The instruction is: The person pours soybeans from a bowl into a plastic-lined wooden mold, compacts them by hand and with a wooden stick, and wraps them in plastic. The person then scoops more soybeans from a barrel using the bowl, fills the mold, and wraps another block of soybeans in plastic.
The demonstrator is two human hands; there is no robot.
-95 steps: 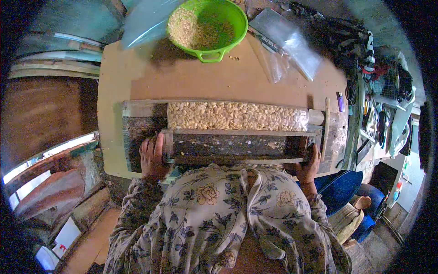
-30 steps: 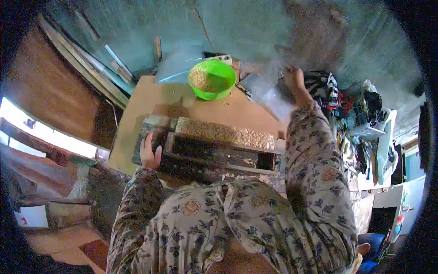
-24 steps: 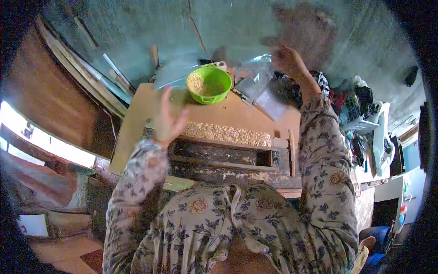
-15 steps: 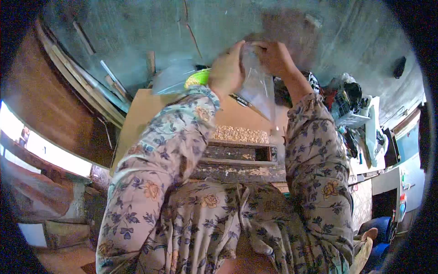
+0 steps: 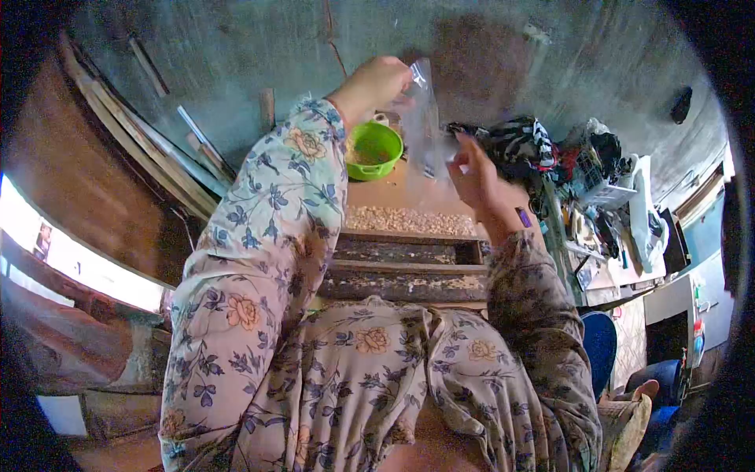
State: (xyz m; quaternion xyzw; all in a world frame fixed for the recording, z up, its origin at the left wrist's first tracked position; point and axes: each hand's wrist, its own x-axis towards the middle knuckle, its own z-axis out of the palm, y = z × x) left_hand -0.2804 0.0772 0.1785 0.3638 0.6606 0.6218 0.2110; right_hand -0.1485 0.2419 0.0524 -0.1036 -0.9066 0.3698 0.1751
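Observation:
A clear plastic bag [image 5: 423,130] hangs upright from my left hand [image 5: 384,82], whose fingers are closed on its upper edge. My right hand [image 5: 480,185] is beside the bag's lower right side, its thumb and index finger apart; it looks clear of the plastic. Below and left of the bag stands a bright green bowl [image 5: 381,167] with pale pieces inside, partly hidden by my left sleeve. A band of small pale kernels or seeds [image 5: 409,220] lies on the tan board under the bag, against a worn wooden frame [image 5: 401,267] with a slot.
Dark and striped bags [image 5: 515,145] are heaped at the back right. A white basket [image 5: 605,189] full of mixed items stands farther right. Wooden planks [image 5: 134,134] lean at the left, and a greenish wall [image 5: 267,47] rises behind the board.
My right hand has let go of the bag's top and moved down and right. My left hand still holds the bag up, and more of the green bowl shows.

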